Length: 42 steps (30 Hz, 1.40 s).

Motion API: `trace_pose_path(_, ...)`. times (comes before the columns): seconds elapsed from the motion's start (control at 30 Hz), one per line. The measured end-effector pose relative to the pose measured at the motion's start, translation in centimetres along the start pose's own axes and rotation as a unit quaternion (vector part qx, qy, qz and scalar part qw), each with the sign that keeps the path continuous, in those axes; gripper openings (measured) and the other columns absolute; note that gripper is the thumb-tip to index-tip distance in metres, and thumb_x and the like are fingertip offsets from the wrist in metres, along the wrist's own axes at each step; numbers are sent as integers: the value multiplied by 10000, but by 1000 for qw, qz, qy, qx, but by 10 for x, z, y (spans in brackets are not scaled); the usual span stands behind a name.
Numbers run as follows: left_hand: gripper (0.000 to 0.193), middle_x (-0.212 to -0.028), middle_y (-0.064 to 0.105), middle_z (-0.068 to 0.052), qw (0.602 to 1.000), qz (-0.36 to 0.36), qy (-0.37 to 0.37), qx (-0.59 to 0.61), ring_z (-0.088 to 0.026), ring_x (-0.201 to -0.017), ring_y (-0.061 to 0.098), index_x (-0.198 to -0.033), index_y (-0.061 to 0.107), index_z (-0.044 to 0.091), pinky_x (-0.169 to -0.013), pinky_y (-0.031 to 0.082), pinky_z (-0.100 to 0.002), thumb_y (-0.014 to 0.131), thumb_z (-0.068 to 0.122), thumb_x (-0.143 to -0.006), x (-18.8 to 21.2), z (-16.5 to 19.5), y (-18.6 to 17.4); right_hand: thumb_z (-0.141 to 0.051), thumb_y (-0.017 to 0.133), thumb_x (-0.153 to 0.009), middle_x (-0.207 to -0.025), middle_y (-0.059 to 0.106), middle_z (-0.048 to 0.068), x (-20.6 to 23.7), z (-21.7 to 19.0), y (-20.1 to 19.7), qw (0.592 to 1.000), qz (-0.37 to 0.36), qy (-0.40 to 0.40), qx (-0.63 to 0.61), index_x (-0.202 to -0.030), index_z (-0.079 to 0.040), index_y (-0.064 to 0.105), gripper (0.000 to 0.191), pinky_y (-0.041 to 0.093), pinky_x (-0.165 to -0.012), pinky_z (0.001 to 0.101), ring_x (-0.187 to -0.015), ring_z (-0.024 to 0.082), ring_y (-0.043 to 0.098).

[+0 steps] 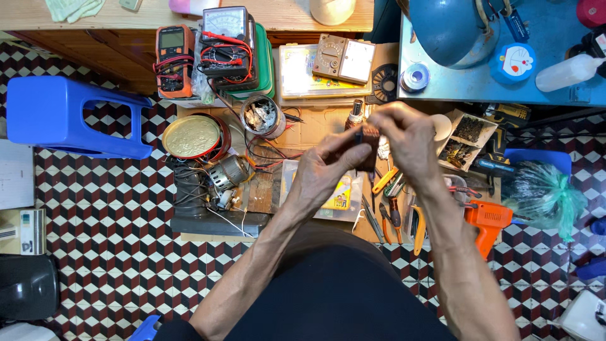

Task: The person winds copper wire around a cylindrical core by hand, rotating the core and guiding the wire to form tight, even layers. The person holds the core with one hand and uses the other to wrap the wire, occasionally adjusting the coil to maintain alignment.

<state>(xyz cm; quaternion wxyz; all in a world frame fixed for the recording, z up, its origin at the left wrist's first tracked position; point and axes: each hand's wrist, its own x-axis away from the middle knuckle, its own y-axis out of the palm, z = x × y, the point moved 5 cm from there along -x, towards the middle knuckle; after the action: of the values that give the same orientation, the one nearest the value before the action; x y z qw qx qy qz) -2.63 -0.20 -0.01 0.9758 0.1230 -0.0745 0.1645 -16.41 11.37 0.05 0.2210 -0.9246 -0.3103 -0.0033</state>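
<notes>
Both hands meet over the middle of the cluttered surface (315, 129), holding one small dark component (368, 146) between them. The left hand (325, 169) pinches its near-left edge with thumb and fingers; the right hand (407, 136) curls over its top and far side, fingertips closed on it. So the piece sits raised above the surface, sandwiched between the two hands and partly hidden by them; it may be a small coil or motor part, though too little shows to be sure.

As for progress, the work looks to be in the middle: the piece is in hand, while the pliers (392, 211) and the orange soldering gun (487, 221) lie untouched near and to the right. A bare motor (228, 172) with loose wires rests to the left, beside a round tin (192, 136).
</notes>
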Motion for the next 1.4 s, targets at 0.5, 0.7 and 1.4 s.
trace_pose_path(0.5, 538, -1221, 723, -103, 992, 26, 104, 69, -110, -1082, 667, -1445, 593, -7, -954, 570, -255, 720, 256, -993, -35, 23, 0, -89, 695, -1008, -788, 588, 7, 86, -36, 15, 991, 102, -82, 17, -1026, -4, 743, 99, 397, -605, 237, -687, 63, 513)
trace_pose_path(0.7, 547, -1235, 719, -110, 993, 33, 107, 47, -113, -1104, 665, -1450, 588, -19, -960, 565, -256, 733, 245, -993, -37, 24, 1, -101, 683, -1023, -821, 595, -18, 87, -44, 11, 988, 102, -114, 18, -1041, -2, 732, 113, 421, -627, 230, -723, 49, 540)
trace_pose_path(1.4, 590, -1102, 616, -82, 997, 60, 43, -24, -128, -975, 692, -1461, 595, 69, -840, 596, -257, 757, 300, -942, -31, -6, -5, -151, 704, -1031, -786, 581, -16, 69, -57, -13, 977, 84, -162, 107, -985, -56, 732, 110, 421, -563, 259, -675, 84, 530)
